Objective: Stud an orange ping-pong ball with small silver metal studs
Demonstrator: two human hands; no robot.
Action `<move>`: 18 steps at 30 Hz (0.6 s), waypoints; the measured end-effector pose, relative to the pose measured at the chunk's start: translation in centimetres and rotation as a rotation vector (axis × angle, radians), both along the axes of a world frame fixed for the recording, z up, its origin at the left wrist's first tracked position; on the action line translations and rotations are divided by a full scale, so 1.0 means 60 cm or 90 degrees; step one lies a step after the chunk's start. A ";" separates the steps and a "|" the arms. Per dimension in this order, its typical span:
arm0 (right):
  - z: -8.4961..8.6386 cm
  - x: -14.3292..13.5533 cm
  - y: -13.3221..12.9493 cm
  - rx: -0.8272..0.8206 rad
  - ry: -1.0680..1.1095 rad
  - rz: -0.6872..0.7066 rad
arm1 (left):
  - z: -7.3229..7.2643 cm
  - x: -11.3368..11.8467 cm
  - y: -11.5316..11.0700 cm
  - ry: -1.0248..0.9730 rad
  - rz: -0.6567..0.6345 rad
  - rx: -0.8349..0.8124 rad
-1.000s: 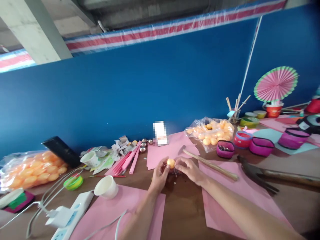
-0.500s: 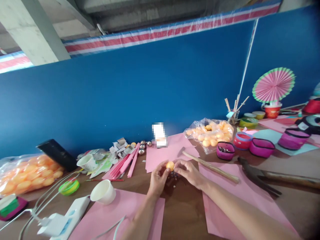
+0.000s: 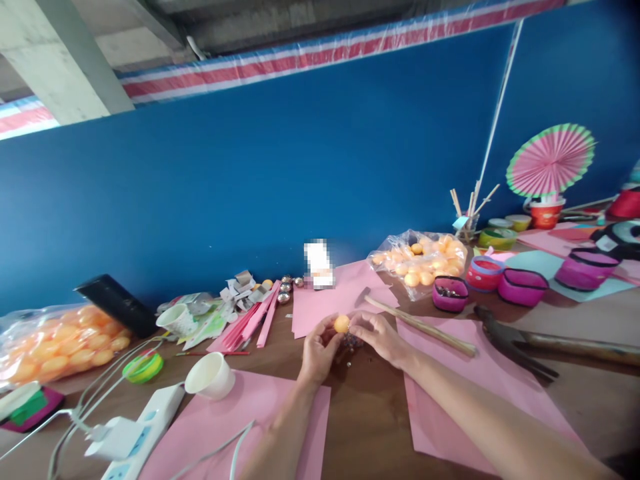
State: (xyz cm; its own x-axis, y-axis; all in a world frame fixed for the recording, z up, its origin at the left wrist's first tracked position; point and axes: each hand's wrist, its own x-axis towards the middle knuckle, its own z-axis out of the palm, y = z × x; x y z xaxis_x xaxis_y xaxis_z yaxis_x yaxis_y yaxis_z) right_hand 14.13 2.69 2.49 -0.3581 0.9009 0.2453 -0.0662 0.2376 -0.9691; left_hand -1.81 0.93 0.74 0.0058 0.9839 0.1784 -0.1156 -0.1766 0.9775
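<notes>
An orange ball (image 3: 342, 325) is pinched between the thumb and fingers of my left hand (image 3: 320, 350), just above the brown table (image 3: 367, 420). My right hand (image 3: 380, 339) has its fingertips together at the ball's right side; whether they grip something small is too fine to tell. Under and between the hands lies a small heap of shiny dark bits (image 3: 353, 342), partly hidden by my fingers. One loose bit (image 3: 349, 365) sits nearer to me.
A light hammer (image 3: 425, 327) and a dark claw hammer (image 3: 520, 340) lie to the right, near purple containers (image 3: 523, 287). Bags of orange balls (image 3: 65, 343) stand left and back right. A white cup (image 3: 210, 377) and power strip (image 3: 145, 433) are at the left.
The camera view has tilted slightly. Both hands remain at the orange ball, with the right fingers shifted a little around its side.
</notes>
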 end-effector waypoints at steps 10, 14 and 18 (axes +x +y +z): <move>-0.001 -0.001 -0.001 -0.012 -0.010 0.005 | 0.010 -0.004 0.001 0.027 0.032 0.032; 0.005 0.000 -0.003 -0.004 -0.025 0.006 | 0.015 -0.003 0.002 0.010 0.035 0.025; 0.005 0.000 -0.001 0.006 -0.027 0.008 | 0.014 -0.003 0.003 0.005 0.024 0.020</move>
